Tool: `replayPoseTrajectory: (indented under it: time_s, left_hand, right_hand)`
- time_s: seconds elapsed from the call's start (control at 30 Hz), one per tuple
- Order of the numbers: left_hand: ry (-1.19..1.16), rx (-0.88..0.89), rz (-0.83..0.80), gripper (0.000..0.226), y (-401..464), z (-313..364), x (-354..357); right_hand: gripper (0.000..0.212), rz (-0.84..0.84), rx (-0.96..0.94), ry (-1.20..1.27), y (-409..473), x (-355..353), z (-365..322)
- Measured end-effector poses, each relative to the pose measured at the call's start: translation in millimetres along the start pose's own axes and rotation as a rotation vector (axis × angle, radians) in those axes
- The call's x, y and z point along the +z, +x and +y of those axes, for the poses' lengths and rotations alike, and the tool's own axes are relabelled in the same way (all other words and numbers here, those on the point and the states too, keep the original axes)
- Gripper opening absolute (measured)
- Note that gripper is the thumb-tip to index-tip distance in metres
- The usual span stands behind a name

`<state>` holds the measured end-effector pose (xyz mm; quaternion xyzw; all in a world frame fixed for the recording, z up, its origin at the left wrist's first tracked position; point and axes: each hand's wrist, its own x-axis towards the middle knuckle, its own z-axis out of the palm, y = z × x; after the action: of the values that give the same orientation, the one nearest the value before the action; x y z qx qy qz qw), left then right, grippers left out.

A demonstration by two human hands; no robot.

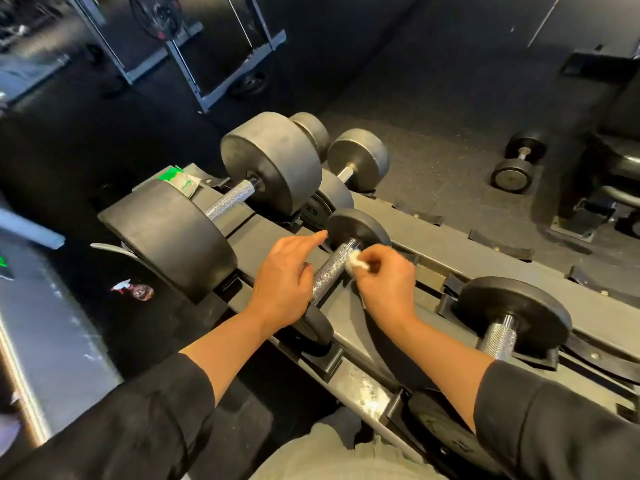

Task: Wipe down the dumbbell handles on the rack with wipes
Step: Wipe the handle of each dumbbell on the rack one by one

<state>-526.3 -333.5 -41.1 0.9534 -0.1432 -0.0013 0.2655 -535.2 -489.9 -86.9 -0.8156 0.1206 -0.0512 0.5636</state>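
A small dumbbell with a knurled silver handle (333, 268) lies across the grey rack (398, 216) in the middle of the view. My right hand (388, 282) pinches a small white wipe (355, 261) against the far end of that handle. My left hand (284, 278) rests over the near end of the handle, its index finger stretched out toward the far black weight plate (356, 226). A large dumbbell (230, 202) sits to the left on the rack, and another small one (502, 336) to the right.
A green and white wipes packet (180, 180) lies on the rack behind the large dumbbell. A spray bottle (133, 289) lies on the black floor at left. Further dumbbells (356, 157) rest behind the rack, one (517, 161) on the floor at right beside a bench base.
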Motion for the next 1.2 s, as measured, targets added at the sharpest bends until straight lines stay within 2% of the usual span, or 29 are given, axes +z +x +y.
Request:
replayPoseTrajectory:
  time_s: [0.07,0.13,0.37,0.53,0.6,0.67,0.73,0.8,0.87,0.93,1.0,1.2]
  left_hand:
    - [-0.005,-0.015,-0.004,0.052,0,1,0]
    - [-0.006,-0.023,-0.003,0.052,0,1,0]
    - [-0.019,-0.030,-0.001,0.054,0,0,0]
    - [0.001,-0.044,0.004,0.055,0,-2,2]
    - [-0.001,-0.061,0.004,0.057,-1,-1,3]
    - [-0.013,-0.064,0.001,0.059,0,1,3]
    - [-0.014,-0.055,0.006,0.060,0,2,3]
    - [-0.030,-0.053,-0.009,0.061,0,3,1]
    - [-0.131,-0.067,-0.075,0.062,2,2,-4]
    - [-0.369,-0.117,-0.151,0.062,12,-6,-11]
    - [-0.512,-0.161,-0.190,0.058,30,-22,-12]
    - [-0.490,-0.006,-0.250,0.051,65,-39,13]
  right_hand:
    - [0.017,0.053,-0.013,-0.039,7,2,0]
    - [0.023,-0.005,-0.027,-0.049,8,6,-1]
    - [0.020,-0.282,-0.246,-0.063,-13,10,-8]
    - [0.012,-0.475,-0.246,-0.003,-22,9,-9]
    - [0.013,-0.452,-0.188,0.022,-19,6,-14]
    - [0.015,-0.279,-0.150,0.004,-6,1,-22]
    - [0.021,-0.147,-0.183,-0.152,16,0,-28]
    - [0.024,-0.210,-0.253,-0.434,30,3,-25]
    - [0.022,-0.317,-0.304,-0.587,31,7,-22]
    - [0.024,-0.347,-0.352,-0.609,26,7,-20]
    - [0.031,-0.322,-0.313,-0.621,26,9,-22]
    - [0.036,-0.208,-0.183,-0.700,23,24,-32]
